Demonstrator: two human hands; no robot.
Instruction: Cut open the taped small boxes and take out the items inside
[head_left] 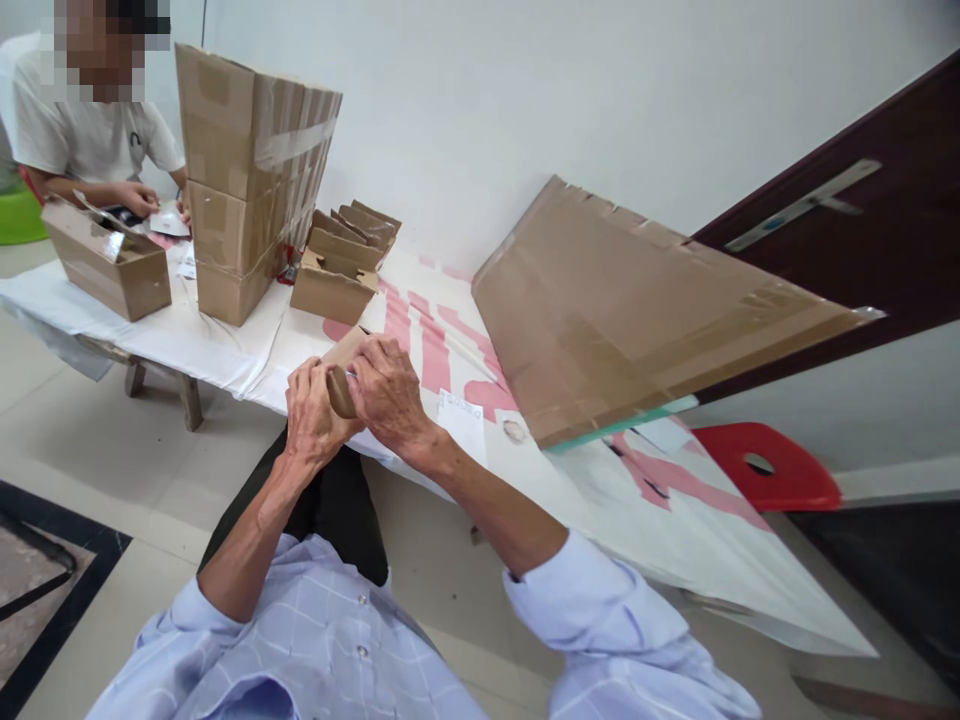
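Between my two hands is a small brown cardboard box (342,392), held above my lap at the table's near edge. My left hand (313,410) wraps round its left side. On its right side, the fingers of my right hand (388,392) are bent over a rounded flap at the near end. Most of the box is hidden behind my fingers. Just beyond them stands an open cardboard box (335,285) with folded cardboard pieces (366,225) behind it.
Stacked cartons (225,225) rise at the left. An open carton (112,262) stands further left, before a seated co-worker (90,140) handling something white. A large cardboard sheet (622,310) leans at the right near a red stool (765,465). A pink-patterned cloth (555,500) covers the table.
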